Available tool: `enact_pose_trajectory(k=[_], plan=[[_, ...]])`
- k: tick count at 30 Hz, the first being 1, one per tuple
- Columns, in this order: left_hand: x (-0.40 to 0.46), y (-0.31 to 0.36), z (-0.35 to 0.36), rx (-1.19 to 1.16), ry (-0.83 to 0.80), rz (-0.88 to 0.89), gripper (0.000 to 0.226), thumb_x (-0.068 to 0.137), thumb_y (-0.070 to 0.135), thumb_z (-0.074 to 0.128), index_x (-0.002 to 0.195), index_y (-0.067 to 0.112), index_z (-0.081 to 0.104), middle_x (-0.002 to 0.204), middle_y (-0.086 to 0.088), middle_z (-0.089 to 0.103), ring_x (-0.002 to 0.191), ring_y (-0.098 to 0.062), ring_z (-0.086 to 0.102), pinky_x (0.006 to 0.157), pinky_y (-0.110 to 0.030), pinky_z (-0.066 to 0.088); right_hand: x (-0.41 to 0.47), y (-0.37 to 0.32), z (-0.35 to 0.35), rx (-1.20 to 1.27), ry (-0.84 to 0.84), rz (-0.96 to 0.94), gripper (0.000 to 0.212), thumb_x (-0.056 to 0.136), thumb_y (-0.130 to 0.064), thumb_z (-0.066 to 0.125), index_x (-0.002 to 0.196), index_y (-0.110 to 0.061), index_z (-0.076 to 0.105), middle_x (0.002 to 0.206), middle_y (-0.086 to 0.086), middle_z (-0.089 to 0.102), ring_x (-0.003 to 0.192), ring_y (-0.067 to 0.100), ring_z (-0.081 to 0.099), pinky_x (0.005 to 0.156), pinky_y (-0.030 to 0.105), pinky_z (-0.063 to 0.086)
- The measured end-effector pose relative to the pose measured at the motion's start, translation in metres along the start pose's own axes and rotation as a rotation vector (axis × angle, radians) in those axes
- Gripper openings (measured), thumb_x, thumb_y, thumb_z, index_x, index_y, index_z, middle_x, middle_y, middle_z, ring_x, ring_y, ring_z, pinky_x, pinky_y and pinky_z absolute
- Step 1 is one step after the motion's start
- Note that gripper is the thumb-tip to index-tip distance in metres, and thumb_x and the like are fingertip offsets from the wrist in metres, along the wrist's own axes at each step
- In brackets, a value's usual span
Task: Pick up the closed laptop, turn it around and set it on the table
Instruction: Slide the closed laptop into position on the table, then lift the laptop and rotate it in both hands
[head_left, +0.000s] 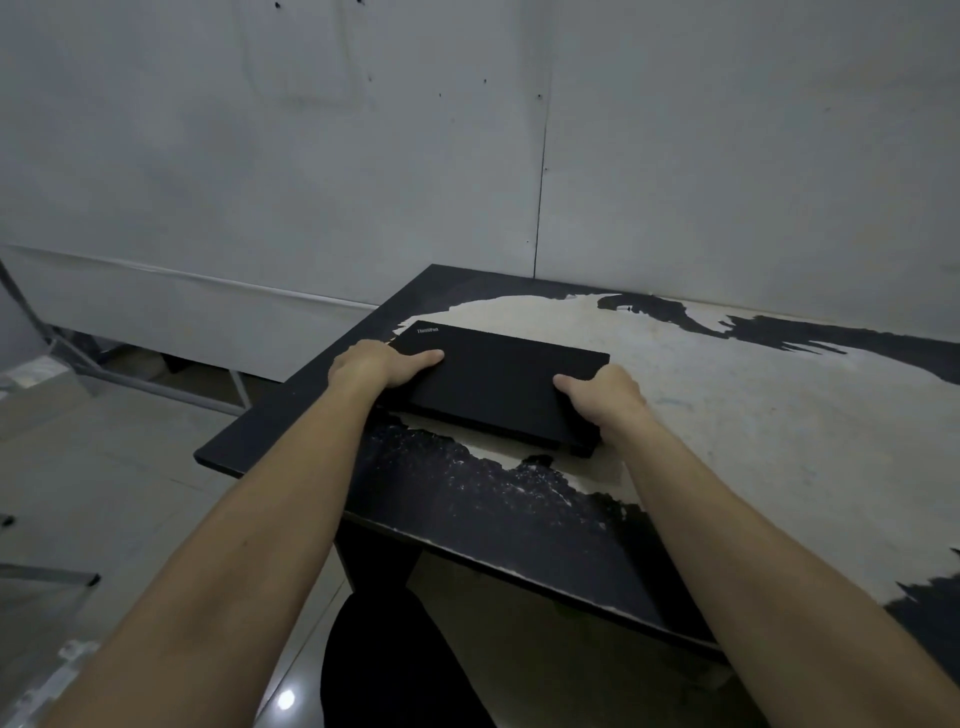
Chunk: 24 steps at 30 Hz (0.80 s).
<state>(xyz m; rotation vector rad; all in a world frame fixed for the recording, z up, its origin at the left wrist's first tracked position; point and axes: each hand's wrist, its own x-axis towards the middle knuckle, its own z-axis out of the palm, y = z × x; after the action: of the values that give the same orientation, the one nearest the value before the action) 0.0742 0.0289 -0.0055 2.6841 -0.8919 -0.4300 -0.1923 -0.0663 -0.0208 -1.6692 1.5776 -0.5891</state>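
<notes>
A pale grey wall (363, 156), marked with small dark specks and a thin vertical seam, stood behind a worn table (779, 415) whose black finish had peeled away over much of its top, leaving broad patches of bare pale board. The table's far edge met the wall, and its near left corner jutted out over a light floor (130, 467).

On the left part of the tabletop sat the closed black laptop (498, 384), lid up, with a small logo at its far left corner. It lay at an angle to the table's edges. Its near edge appeared slightly raised, with a dark gap and small feet showing beneath it, though whether it was clear of the surface could not be told for certain.

The person's left hand (379, 366) gripped the laptop's left side, thumb laid flat across the lid and fingers curled down around the edge out of sight. The right hand (608, 395) held the right side in the same way, thumb on the lid pointing inward, fingers wrapped under the edge. Both bare forearms reached forward from the bottom of the view. A dark-clad knee (384, 665) showed below, beside the table's near edge.
</notes>
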Motion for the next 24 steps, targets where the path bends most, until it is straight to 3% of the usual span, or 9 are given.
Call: enact_pose_trajectory(k=[3,7,11,17,19,21,23,24], plan=[[-0.002,0.003,-0.002,-0.097,0.005,-0.001,0.135,0.047,0.102,0.049,0.146,0.009,0.047,0.148,-0.014,0.054,0.132,-0.038,0.051,0.1,-0.048,0.045,0.0,-0.002,-0.006,0.437,0.0,0.009,0.046,0.089,-0.028,0.078,0.12,0.001,0.059,0.12,0.018,0.069,0.103,0.035,0.067,0.09,0.049,0.059],[-0.005,0.015,-0.007,-0.207,0.021,0.03,0.136,0.042,0.102,0.052,0.141,0.008,0.05,0.139,-0.015,0.06,0.12,-0.039,0.058,0.098,-0.05,0.05,0.002,-0.004,-0.023,0.753,-0.134,0.107,0.029,0.091,-0.018,0.077,0.114,-0.004,0.066,0.106,0.016,0.074,0.082,0.029,0.072,0.058,0.037,0.06],[-0.011,0.035,-0.012,-0.233,0.042,0.09,0.13,0.044,0.101,0.054,0.135,0.007,0.053,0.129,-0.013,0.064,0.112,-0.037,0.061,0.096,-0.051,0.053,0.006,-0.002,-0.045,0.863,-0.247,0.143,0.031,0.093,-0.025,0.074,0.12,-0.009,0.07,0.102,0.013,0.077,0.085,0.03,0.075,0.059,0.041,0.063],[-0.017,0.063,-0.007,-0.343,0.017,0.141,0.132,0.046,0.096,0.061,0.141,0.006,0.046,0.137,-0.016,0.059,0.121,-0.039,0.057,0.101,-0.055,0.049,0.009,0.01,-0.074,0.957,-0.166,0.056,0.024,0.097,-0.02,0.07,0.12,-0.014,0.064,0.105,0.012,0.076,0.081,0.028,0.077,0.05,0.043,0.062],[-0.014,0.069,-0.002,-0.399,0.016,0.175,0.12,0.052,0.091,0.065,0.136,0.005,0.052,0.133,-0.016,0.06,0.117,-0.037,0.059,0.098,-0.051,0.052,0.009,0.015,-0.081,0.993,-0.155,0.033,0.019,0.099,-0.019,0.068,0.117,-0.017,0.065,0.104,0.01,0.078,0.076,0.026,0.079,0.052,0.043,0.062],[-0.011,0.075,0.003,-0.481,0.021,0.216,0.096,0.061,0.081,0.071,0.119,0.004,0.062,0.121,-0.015,0.066,0.104,-0.033,0.063,0.084,-0.044,0.055,0.008,0.021,-0.088,1.025,-0.126,0.022,0.017,0.099,-0.018,0.066,0.116,-0.016,0.066,0.097,0.008,0.08,0.073,0.024,0.079,0.053,0.043,0.062],[-0.006,0.079,0.008,-0.558,0.05,0.259,0.068,0.069,0.069,0.074,0.097,0.007,0.068,0.11,-0.013,0.07,0.093,-0.028,0.064,0.07,-0.037,0.05,0.008,0.027,-0.093,1.047,-0.088,0.026,0.017,0.099,-0.017,0.066,0.116,-0.016,0.065,0.094,0.007,0.081,0.076,0.026,0.079,0.054,0.044,0.062],[-0.005,0.081,0.011,-0.603,0.073,0.271,0.058,0.073,0.063,0.076,0.093,0.009,0.07,0.109,-0.011,0.071,0.092,-0.026,0.064,0.07,-0.036,0.048,0.008,0.029,-0.094,1.059,-0.071,0.035,0.018,0.099,-0.017,0.066,0.117,-0.017,0.063,0.099,0.009,0.08,0.082,0.028,0.079,0.057,0.046,0.063]])
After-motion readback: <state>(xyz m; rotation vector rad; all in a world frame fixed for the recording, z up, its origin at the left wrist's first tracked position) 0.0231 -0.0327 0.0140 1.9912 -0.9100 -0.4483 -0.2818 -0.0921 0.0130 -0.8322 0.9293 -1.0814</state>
